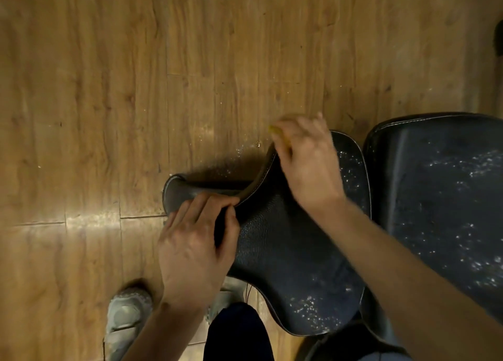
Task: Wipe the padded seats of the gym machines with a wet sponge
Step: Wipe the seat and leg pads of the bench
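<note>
Yellow sponge (280, 133) sits pinched in my right hand (307, 162) at the seat's (294, 251) far edge. My left hand (196, 241) grips its narrow left end. Two black pads, one sponge.

seat (285, 246): pebbled black leather, speckled | floor (109, 88): glossy wood-grain planks

No readable text, label, brand, number or sign anywhere in view. Nothing printed or stamped on the black grained-leather padded seat (285, 251), only white flecks. Same for the second black padded cushion (441, 197) beside it: flecks and stitching, no lettering. No logo legible on the grey worn sneaker (126, 314). No markings on the brown wood-plank floor (109, 88).
</note>
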A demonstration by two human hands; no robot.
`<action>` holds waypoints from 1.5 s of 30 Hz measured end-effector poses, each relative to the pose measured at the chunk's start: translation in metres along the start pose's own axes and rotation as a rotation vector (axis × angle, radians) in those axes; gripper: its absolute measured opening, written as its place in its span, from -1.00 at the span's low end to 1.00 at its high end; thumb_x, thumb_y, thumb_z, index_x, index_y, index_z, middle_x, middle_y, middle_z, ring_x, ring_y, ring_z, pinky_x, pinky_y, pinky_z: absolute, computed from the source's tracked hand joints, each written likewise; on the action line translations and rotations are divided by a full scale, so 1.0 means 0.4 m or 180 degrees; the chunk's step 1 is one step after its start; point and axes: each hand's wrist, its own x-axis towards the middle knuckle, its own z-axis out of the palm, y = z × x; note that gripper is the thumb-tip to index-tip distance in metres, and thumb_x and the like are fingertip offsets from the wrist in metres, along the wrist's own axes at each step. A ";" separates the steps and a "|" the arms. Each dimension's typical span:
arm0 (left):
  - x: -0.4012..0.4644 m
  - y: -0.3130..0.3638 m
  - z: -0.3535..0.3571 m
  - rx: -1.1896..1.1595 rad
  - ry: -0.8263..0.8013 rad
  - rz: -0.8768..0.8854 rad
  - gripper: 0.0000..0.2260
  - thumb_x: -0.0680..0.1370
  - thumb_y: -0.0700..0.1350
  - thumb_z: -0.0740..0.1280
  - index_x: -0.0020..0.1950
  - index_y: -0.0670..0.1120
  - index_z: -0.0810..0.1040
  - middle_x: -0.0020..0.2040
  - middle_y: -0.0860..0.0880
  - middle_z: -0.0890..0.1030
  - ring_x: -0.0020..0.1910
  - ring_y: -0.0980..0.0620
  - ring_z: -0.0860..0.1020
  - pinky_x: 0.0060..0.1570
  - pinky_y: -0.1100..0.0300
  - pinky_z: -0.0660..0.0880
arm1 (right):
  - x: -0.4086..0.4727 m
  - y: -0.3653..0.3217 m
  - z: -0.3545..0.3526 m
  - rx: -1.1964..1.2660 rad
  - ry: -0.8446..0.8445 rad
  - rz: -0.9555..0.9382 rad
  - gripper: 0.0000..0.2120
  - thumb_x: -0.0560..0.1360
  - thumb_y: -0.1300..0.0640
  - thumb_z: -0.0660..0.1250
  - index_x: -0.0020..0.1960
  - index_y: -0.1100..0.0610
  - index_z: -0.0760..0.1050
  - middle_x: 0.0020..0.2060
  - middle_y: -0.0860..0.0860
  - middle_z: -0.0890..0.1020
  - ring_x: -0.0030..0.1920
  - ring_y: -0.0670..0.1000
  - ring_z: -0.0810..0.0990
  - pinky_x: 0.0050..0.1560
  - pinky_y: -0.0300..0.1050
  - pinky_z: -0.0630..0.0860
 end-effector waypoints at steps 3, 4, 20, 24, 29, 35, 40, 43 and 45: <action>0.000 0.001 0.003 -0.0036 0.0051 -0.0002 -0.80 0.57 -0.07 0.21 0.03 0.01 0.63 -0.11 0.08 0.62 -0.18 0.09 0.47 -0.16 0.30 0.24 | 0.101 0.030 -0.022 -0.0173 -0.0423 0.0760 -0.74 0.62 0.03 0.18 0.02 0.17 0.57 -0.16 0.10 0.61 -0.13 0.11 0.58 0.00 0.08 0.58; 0.000 0.000 0.003 -0.0039 0.0067 0.0009 -0.80 0.57 -0.08 0.21 0.03 0.00 0.63 -0.12 0.07 0.61 -0.19 0.09 0.46 -0.16 0.31 0.23 | 0.111 0.020 -0.016 -0.0417 -0.0493 0.0895 -0.72 0.62 0.01 0.17 0.04 0.17 0.56 -0.16 0.09 0.60 -0.13 0.09 0.56 0.01 0.04 0.56; 0.000 0.008 -0.005 0.0064 -0.0142 0.0047 -0.75 0.58 -0.06 0.14 0.05 -0.04 0.61 -0.10 0.04 0.58 -0.16 0.03 0.49 -0.14 0.23 0.31 | -0.058 0.027 0.013 0.0382 0.0389 0.0144 -0.67 0.62 0.15 0.20 0.34 0.21 0.48 0.31 0.11 0.52 0.38 0.11 0.41 0.52 0.08 0.12; 0.011 0.025 -0.009 0.0331 -0.0351 0.0325 -0.76 0.60 -0.10 0.13 0.11 -0.04 0.57 -0.06 0.02 0.55 -0.12 0.02 0.45 -0.09 0.16 0.38 | 0.010 0.119 -0.014 0.0372 0.0207 0.0518 -0.67 0.63 0.12 0.18 0.36 0.16 0.46 0.33 0.08 0.51 0.38 0.06 0.43 0.55 -0.02 -0.01; 0.008 0.028 0.005 0.0427 -0.0353 0.0232 -0.72 0.60 -0.07 0.08 0.10 -0.07 0.57 -0.05 -0.02 0.56 -0.13 -0.06 0.50 -0.20 0.05 0.48 | -0.101 -0.039 0.044 0.0377 0.0462 0.0447 -0.64 0.60 0.22 0.23 0.39 0.22 0.42 0.40 0.13 0.43 0.48 0.12 0.29 0.53 0.15 0.08; 0.005 0.020 0.010 0.0371 -0.0231 0.0449 -0.75 0.58 -0.12 0.10 0.12 -0.04 0.54 -0.05 -0.01 0.55 -0.13 -0.04 0.49 -0.20 0.07 0.46 | -0.005 0.094 0.004 0.0439 0.0551 0.0858 -0.64 0.62 0.17 0.20 0.40 0.20 0.41 0.39 0.12 0.45 0.44 0.10 0.35 0.55 -0.06 -0.06; 0.004 0.014 0.011 0.0454 -0.0233 0.0494 -0.76 0.59 -0.12 0.09 0.12 -0.03 0.51 -0.05 -0.02 0.54 -0.13 -0.06 0.49 -0.20 0.07 0.46 | -0.122 -0.017 0.046 0.0460 0.0682 0.0698 -0.60 0.63 0.20 0.17 0.45 0.24 0.33 0.46 0.16 0.34 0.51 0.13 0.22 0.54 0.13 0.04; 0.000 0.012 0.008 0.0397 -0.0275 0.0533 -0.73 0.58 -0.13 0.09 0.10 -0.07 0.56 -0.05 -0.04 0.57 -0.13 -0.11 0.52 -0.18 -0.01 0.50 | -0.172 0.018 0.045 0.0389 0.0432 0.0080 -0.59 0.61 0.19 0.20 0.44 0.25 0.35 0.46 0.15 0.35 0.50 0.14 0.26 0.51 0.13 0.16; 0.002 0.010 0.008 0.0361 -0.0251 0.0559 -0.72 0.57 -0.13 0.10 0.09 -0.08 0.59 -0.05 -0.04 0.58 -0.13 -0.12 0.53 -0.15 -0.02 0.50 | -0.096 0.082 0.036 0.0412 0.0784 0.0589 -0.61 0.61 0.18 0.19 0.41 0.26 0.39 0.39 0.17 0.43 0.41 0.16 0.38 0.45 0.10 0.29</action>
